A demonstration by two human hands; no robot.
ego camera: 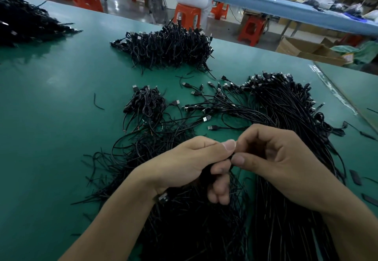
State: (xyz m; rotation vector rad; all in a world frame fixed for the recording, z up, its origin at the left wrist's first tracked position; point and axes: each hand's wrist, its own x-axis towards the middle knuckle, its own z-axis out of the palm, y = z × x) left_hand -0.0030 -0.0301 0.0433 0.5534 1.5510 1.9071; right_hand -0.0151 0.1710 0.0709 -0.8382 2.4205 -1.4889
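left hand [190,158] and right hand [276,158] pinching a black cable [232,155], open cardboard box [304,47] behind, contents unclear

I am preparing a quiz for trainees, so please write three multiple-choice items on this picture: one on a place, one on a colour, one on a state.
1. Where does the small coiled bundle lie?
A. On an orange stool.
B. On the table, beyond the left hand.
C. In a cardboard box.

2. What colour is the table top?
A. Red.
B. White.
C. Green.

3. What are the hands doing?
A. Both pinch a black cable.
B. Both lie flat.
C. Both hang empty.

1 B: it rests past the left hand.
2 C: the bare surface is green.
3 A: the right hand and left hand both nip it.
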